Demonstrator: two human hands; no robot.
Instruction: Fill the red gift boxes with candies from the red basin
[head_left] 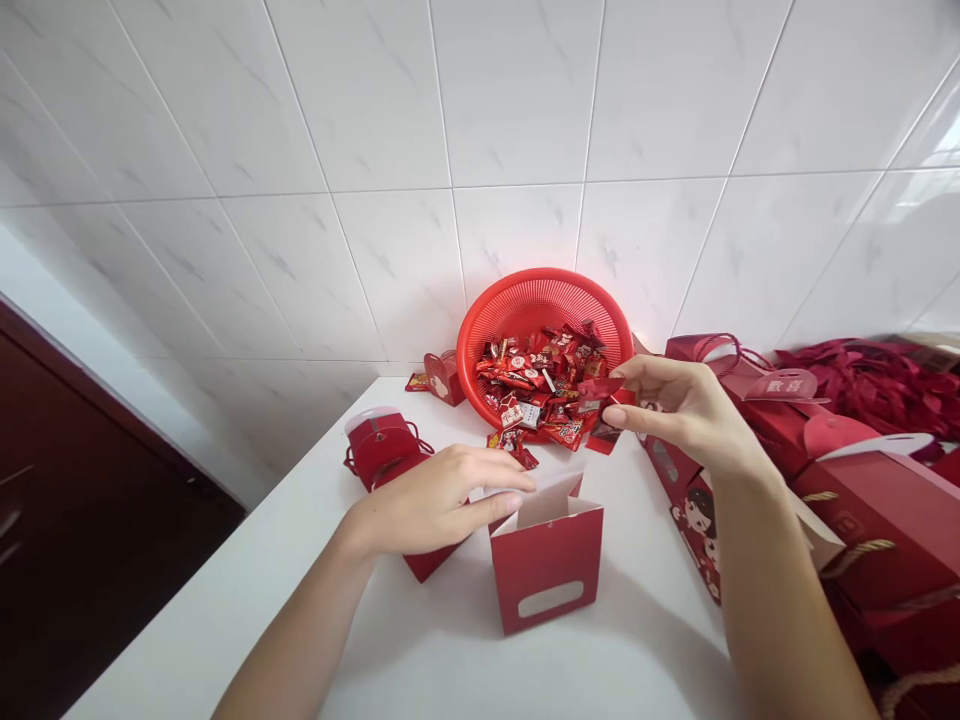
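A red box [549, 570] with an oval window stands upright on the white table, its top open. My left hand [450, 495] reaches over the box's left edge, fingers stretched out with the thumb apart and nothing held. At the right side of the red basket [471, 350], my right hand [675, 405] pinches a red wrapped candy [598, 389] between thumb and fingers. Many wrapped candies [536, 372] lie inside the basket, which tilts toward me. Another red box [381, 448] with a cord is behind my left hand.
Red gift boxes [892, 510] with rope handles are piled along the right side. Dark red ribbons [877, 385] lie behind them. A small box [444, 377] sits left of the basket, and a tiled wall [517, 110] rises behind the table [247, 600].
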